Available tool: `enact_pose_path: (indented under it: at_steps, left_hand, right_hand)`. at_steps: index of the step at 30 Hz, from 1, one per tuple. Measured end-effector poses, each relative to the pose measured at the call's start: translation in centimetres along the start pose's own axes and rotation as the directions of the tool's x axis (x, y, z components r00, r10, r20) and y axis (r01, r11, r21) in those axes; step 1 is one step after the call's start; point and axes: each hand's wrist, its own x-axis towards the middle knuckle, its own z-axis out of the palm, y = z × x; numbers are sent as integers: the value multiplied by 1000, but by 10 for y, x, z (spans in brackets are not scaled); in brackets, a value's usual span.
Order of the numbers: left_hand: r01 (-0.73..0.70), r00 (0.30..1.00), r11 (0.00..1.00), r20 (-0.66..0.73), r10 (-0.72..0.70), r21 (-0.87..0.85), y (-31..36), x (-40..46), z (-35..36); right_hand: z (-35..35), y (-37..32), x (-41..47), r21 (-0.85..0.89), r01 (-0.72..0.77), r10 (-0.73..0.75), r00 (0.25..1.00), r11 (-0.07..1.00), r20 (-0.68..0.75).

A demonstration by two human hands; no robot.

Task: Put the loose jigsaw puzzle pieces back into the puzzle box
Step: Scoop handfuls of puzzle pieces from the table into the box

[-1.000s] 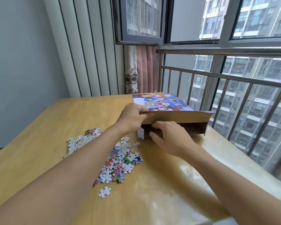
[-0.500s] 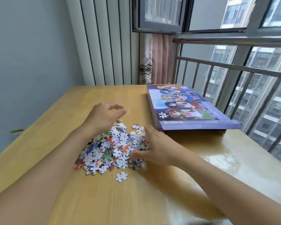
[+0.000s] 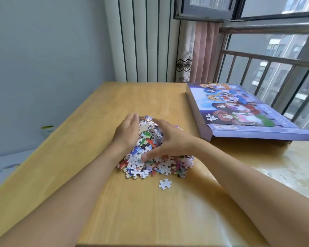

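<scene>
A heap of colourful jigsaw pieces (image 3: 151, 162) lies in the middle of the wooden table (image 3: 96, 122). My left hand (image 3: 128, 133) presses against the heap's left side with straight fingers. On the other side, my right hand (image 3: 169, 139) cups the heap, thumb low against the pieces. The pieces are bunched up between both palms. One white piece (image 3: 165, 183) lies alone just in front of the heap. The purple puzzle box (image 3: 239, 113), with cartoon figures on its lid, sits flat at the table's right side, apart from both hands.
A metal window railing (image 3: 268, 57) runs close behind the box on the right. A pink curtain (image 3: 202, 50) and a ribbed white wall panel (image 3: 146, 38) stand behind the table. The table's left edge drops off beside a grey wall.
Both hands left the box and came down on the pieces. Over the last half second they closed in from either side and pushed the spread pieces into a taller heap.
</scene>
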Motion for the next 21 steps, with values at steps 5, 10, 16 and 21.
enact_pose_path:
  at_steps: [5, 10, 16, 21]
  left_hand:
    - [38, 991, 937, -106, -80, -348, 4, 7, 3]
    - [3, 984, 882, -154, -86, -471, 5, 11, 3]
    - [-80, 980, 915, -197, 1, -394, 4, 12, 10]
    - [-136, 975, 941, -211, 71, -311, 5, 11, 10]
  right_hand:
    - [0, -6, 16, 53, -28, 30, 999, 998, -24]
    - [3, -5, 24, 140, -3, 17, 994, 990, -105]
    - [2, -2, 24, 203, 45, -13, 988, 978, -156]
    - [1, -2, 22, 296, 72, -15, 981, 952, -191]
